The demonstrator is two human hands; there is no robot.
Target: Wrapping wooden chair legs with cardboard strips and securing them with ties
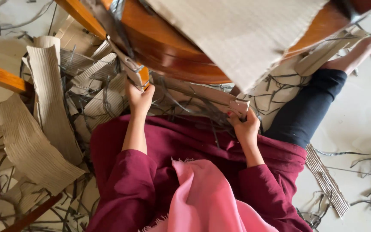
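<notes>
Here I see the left hand (pixel 139 98) gripping a cardboard strip (pixel 130 68) that hangs from the wooden chair (pixel 168 56) just above it, and the right hand (pixel 246 127) pinching a cardboard piece (pixel 238 105) at its fingertips

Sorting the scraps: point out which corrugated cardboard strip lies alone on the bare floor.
The narrow ribbed strip right of the dark-trousered leg; the others are heaped on the left.

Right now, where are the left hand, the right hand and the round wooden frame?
left hand (pixel 139 98): head view, back of the hand.
right hand (pixel 245 126): head view, back of the hand.
round wooden frame (pixel 172 60): head view, curved lower rim.
</notes>
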